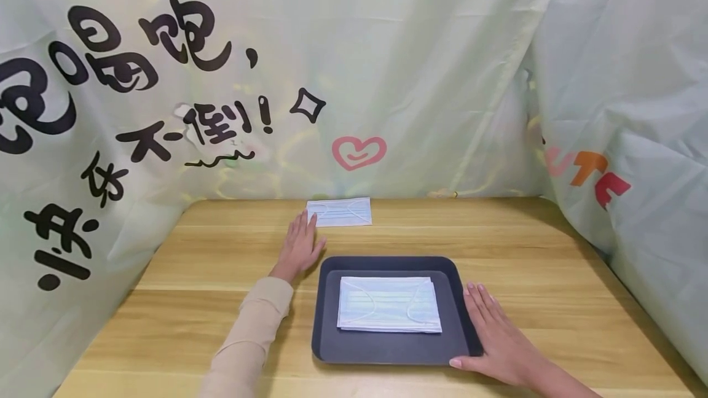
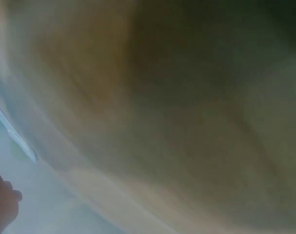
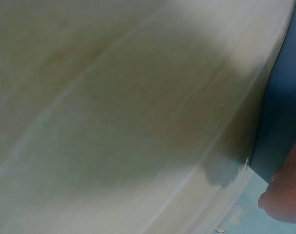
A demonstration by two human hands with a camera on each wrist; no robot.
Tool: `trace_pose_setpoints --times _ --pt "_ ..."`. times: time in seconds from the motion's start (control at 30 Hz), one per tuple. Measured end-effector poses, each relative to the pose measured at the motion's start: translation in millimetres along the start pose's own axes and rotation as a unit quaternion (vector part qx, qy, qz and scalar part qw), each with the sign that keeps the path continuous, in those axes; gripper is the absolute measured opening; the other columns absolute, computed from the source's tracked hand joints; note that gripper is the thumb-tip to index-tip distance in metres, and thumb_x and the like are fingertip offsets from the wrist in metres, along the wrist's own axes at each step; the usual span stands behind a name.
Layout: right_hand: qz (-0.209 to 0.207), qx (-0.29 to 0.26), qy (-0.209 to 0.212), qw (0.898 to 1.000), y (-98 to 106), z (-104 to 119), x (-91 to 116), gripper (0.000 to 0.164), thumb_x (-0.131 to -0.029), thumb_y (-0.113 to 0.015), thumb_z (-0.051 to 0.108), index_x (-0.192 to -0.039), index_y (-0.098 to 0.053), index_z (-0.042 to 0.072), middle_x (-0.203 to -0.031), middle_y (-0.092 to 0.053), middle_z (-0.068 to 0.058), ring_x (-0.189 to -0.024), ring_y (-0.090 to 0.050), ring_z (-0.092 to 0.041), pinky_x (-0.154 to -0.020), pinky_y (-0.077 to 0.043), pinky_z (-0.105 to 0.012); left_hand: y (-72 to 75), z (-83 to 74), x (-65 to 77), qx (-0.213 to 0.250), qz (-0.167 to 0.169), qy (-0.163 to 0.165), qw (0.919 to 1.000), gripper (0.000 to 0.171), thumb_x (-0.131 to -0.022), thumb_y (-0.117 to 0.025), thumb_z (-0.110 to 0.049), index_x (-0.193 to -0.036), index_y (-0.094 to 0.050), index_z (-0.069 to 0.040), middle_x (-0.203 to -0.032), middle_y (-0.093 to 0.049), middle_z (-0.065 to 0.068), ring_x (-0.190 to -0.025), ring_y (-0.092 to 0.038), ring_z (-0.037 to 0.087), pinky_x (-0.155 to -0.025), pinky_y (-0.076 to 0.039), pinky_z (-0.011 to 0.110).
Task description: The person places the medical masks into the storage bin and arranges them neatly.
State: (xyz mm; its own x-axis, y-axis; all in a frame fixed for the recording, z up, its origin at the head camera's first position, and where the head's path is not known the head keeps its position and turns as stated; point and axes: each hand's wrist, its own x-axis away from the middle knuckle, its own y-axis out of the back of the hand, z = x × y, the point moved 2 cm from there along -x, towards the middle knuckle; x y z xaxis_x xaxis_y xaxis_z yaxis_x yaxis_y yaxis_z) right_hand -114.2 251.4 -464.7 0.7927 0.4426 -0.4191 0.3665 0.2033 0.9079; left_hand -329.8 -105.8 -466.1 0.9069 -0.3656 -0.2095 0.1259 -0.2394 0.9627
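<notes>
A pale blue face mask [image 1: 340,212] with white ear loops lies flat on the wooden table near the back curtain. At its left edge are the fingertips of my left hand [image 1: 299,246], fingers straight, palm down. In front of me, a dark tray [image 1: 387,349] carries a small stack of the same face masks [image 1: 389,304]. My right hand [image 1: 500,339] rests along the tray's right side, fingers extended on the outer wall and thumb at the front corner. The right wrist view catches the tray's side wall [image 3: 283,87] beside part of that hand [image 3: 287,195].
A printed curtain [image 1: 431,78] stands behind the table [image 1: 221,312] and along both sides. The tray sits between my two arms, slightly right of the table's middle. The left wrist view is mostly blurred tabletop.
</notes>
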Motion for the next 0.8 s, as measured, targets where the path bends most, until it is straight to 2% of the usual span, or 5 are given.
trace_pose_setpoints --times 0.13,0.23,0.43,0.8 --pt "0.002 -0.004 -0.001 1.0 -0.5 0.7 -0.7 0.117 -0.066 -0.067 0.067 -0.142 -0.021 -0.008 -0.156 0.014 -0.001 -0.142 0.019 -0.01 -0.113 0.013 -0.016 -4.2 3.7 -0.6 0.0 0.044 0.007 0.999 0.067 -0.098 -0.035 -0.041 -0.146 -0.017 0.001 -0.153 -0.005 0.026 -0.142 -0.012 0.04 -0.117 -0.009 0.048" --pt "-0.004 -0.004 0.002 1.0 -0.6 0.5 -0.6 0.117 -0.065 -0.067 0.067 -0.142 -0.02 -0.008 -0.156 0.014 -0.001 -0.142 0.018 -0.011 -0.113 0.013 -0.017 -6.2 5.8 -2.0 -0.004 0.059 0.007 0.9982 0.068 -0.098 -0.034 -0.043 -0.146 -0.018 0.002 -0.153 -0.006 0.026 -0.141 -0.012 0.041 -0.117 -0.009 0.05" --pt "-0.012 -0.001 0.009 1.0 -1.3 -0.5 -0.6 0.117 -0.066 -0.067 0.067 -0.142 -0.021 -0.008 -0.156 0.013 -0.002 -0.143 0.016 -0.012 -0.114 0.011 -0.018 -7.9 7.0 -5.8 -0.011 0.087 0.005 0.9962 0.069 -0.098 -0.032 -0.044 -0.145 -0.019 0.004 -0.153 -0.012 0.025 -0.142 -0.012 0.039 -0.116 -0.009 0.051" --pt "-0.015 0.001 0.007 1.0 -1.4 -0.8 0.2 0.117 -0.065 -0.066 0.067 -0.143 -0.021 -0.008 -0.157 0.008 -0.005 -0.144 0.013 -0.014 -0.114 0.011 -0.018 -12.5 7.4 -10.2 0.009 0.112 0.011 0.9936 0.072 -0.098 -0.034 -0.045 -0.143 -0.02 0.009 -0.151 -0.016 0.027 -0.141 -0.015 0.04 -0.117 -0.013 0.048"
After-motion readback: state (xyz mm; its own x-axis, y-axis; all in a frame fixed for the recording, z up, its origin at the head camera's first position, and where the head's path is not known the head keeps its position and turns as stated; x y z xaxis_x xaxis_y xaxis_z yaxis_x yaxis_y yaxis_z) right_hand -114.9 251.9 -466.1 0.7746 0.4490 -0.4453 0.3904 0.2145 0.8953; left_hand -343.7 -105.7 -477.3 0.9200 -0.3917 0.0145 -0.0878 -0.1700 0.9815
